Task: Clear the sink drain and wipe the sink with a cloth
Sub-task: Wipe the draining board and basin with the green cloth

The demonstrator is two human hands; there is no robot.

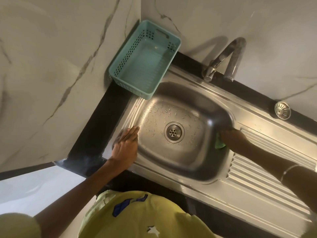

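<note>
From the head camera, the steel sink (180,93) fills the middle of the view, its open drain (173,132) at the centre of the wet basin, and the left hand (126,146) lies flat with straight fingers on the rim at 9 o'clock, holding nothing. At 3 o'clock the right hand (234,138) presses a green cloth (219,143) against the basin's wall (its grip cannot be told). A teal basket (120,66) sits at 11 o'clock, the tap (223,57) at 1 o'clock, and a loose strainer (282,110) rests on the black table (96,127) at 2 o'clock.

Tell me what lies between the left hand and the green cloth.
In the head view, only the wet sink bottom with its open drain lies between the left hand and the cloth.
</note>
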